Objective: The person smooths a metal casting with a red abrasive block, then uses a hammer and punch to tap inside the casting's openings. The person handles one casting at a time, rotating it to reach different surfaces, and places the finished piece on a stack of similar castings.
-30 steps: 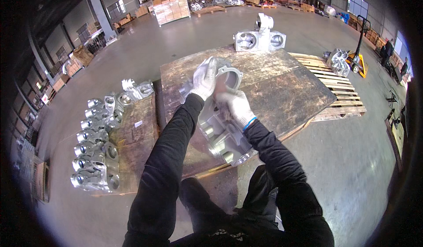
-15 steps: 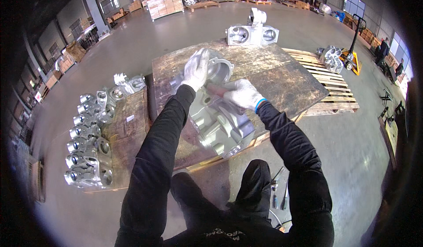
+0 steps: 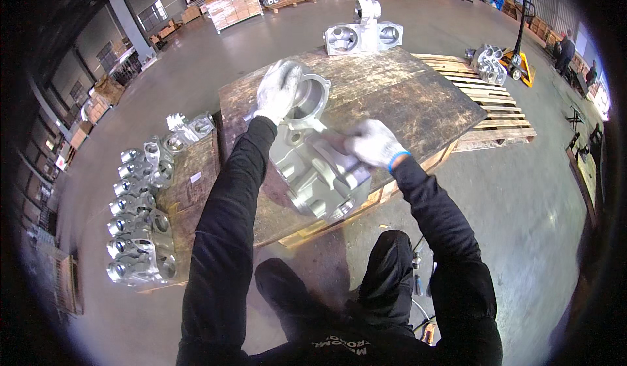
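Note:
A large silver metal casting (image 3: 313,170) with a round open bore at its far end lies on the worn wooden table top (image 3: 418,105). My left hand (image 3: 279,90), in a white glove, grips the casting beside the bore, fingers together over its edge. Over the casting's right side is my right hand (image 3: 375,145), also gloved, with a blue cuff edge. Its fingers are closed, and motion smears their tips. What they hold, a blurred narrow shape by the fingertips, I cannot make out.
Another casting (image 3: 364,36) stands at the table's far edge. Several smaller castings (image 3: 140,212) line a lower wooden board on the left. A slatted pallet (image 3: 490,105) and a yellow pallet jack (image 3: 519,65) are at the right. Hand tools (image 3: 418,284) lie on the floor by my knee.
The view has shifted a little. My right hand has moved to the right relative to the casting, away from the bore. My left hand keeps its hold beside the bore.

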{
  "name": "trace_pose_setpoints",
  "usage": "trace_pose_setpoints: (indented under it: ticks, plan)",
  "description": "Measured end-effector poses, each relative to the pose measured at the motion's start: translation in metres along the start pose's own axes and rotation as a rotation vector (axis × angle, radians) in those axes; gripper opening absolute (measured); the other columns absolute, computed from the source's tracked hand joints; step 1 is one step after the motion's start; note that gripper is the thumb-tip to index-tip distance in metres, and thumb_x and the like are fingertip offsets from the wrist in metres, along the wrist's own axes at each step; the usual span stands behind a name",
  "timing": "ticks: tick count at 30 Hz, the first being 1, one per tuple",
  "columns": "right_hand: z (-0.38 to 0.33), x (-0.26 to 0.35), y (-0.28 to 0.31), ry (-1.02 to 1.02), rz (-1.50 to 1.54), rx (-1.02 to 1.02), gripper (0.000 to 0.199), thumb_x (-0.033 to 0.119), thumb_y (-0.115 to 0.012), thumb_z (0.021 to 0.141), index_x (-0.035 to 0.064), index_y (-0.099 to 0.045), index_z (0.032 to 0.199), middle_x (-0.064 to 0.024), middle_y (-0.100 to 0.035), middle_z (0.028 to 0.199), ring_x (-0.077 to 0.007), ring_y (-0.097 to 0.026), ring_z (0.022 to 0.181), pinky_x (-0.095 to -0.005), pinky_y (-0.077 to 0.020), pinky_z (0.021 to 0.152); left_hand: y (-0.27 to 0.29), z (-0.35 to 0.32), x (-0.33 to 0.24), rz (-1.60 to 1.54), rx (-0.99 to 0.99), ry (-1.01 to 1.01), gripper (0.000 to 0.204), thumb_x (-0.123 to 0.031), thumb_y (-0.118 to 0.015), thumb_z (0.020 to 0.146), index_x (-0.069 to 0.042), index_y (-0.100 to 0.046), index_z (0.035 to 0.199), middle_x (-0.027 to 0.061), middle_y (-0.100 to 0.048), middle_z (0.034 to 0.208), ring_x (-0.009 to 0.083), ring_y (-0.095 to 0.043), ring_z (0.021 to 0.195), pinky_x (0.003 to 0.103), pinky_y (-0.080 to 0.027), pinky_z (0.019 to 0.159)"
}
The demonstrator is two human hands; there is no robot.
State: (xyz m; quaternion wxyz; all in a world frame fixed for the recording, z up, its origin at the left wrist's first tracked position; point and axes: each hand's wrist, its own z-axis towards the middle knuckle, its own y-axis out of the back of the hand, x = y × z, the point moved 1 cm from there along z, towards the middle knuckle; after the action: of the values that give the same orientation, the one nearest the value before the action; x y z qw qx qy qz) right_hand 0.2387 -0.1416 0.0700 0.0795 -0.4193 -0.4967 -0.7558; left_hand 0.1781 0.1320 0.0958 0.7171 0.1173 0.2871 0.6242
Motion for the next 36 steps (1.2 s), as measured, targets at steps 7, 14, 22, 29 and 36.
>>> trace_pose_setpoints:
  ticks: [7, 14, 22, 29, 36]
  plan:
    - [-0.105, -0.041, 0.025, -0.264, 0.496, 0.056, 0.039, 0.024, -0.060, 0.091, 0.0032, -0.073, 0.122, -0.0059, -0.066, 0.069, -0.0115, -0.056, 0.049, -0.0293, -0.0491, 0.050, 0.013, 0.008, -0.035, -0.091, 0.129, 0.147, 0.033, -0.038, -0.058, 0.099, -0.009, -0.070, 0.112, 0.0145, -0.065, 0.119, 0.0366, -0.060, 0.116, 0.045, -0.047, 0.100]
    - [-0.057, -0.127, -0.074, -0.488, 1.098, 0.051, 0.032, 0.035, -0.062, 0.093, 0.0039, -0.067, 0.089, -0.0018, -0.057, 0.063, -0.0114, -0.049, 0.043, -0.0294, -0.0370, 0.039, 0.016, 0.018, -0.037, 0.102, 0.341, 0.176, 0.050, -0.049, -0.056, 0.098, -0.009, -0.065, 0.127, 0.0211, -0.055, 0.137, 0.0417, -0.049, 0.130, 0.047, -0.040, 0.110]
    - [-0.164, -0.034, -0.145, -0.295, 0.754, -0.085, 0.045, 0.024, -0.060, 0.094, -0.0034, -0.063, 0.129, -0.0143, -0.073, 0.095, -0.0195, -0.070, 0.085, -0.0335, -0.0553, 0.074, 0.049, -0.019, -0.087, -0.327, 0.346, 0.167, 0.049, -0.043, -0.061, 0.100, -0.006, -0.064, 0.133, 0.0159, -0.061, 0.135, 0.0272, -0.057, 0.127, 0.037, -0.045, 0.107]
    - [-0.162, 0.077, -0.253, 0.023, 0.363, -0.256, 0.045, 0.032, -0.066, 0.087, 0.0063, -0.065, 0.124, -0.0206, -0.072, 0.095, -0.0379, -0.071, 0.084, -0.0457, -0.0569, 0.079, 0.067, -0.044, -0.114, -0.930, 0.464, 0.272, 0.035, -0.009, -0.068, 0.096, -0.003, -0.065, 0.131, 0.0109, -0.068, 0.126, 0.0186, -0.064, 0.115, 0.032, -0.051, 0.102]
    - [-0.087, 0.061, -0.241, 0.429, -0.588, -0.069, 0.056, 0.048, -0.066, 0.084, 0.0107, -0.066, 0.126, -0.0167, -0.068, 0.116, -0.0354, -0.066, 0.103, -0.0466, -0.0518, 0.088, 0.104, -0.075, -0.094, -0.080, 0.306, 0.176, 0.065, -0.039, -0.057, 0.105, -0.010, -0.033, 0.158, 0.0190, -0.051, 0.150, 0.0296, -0.054, 0.135, 0.042, -0.046, 0.112]
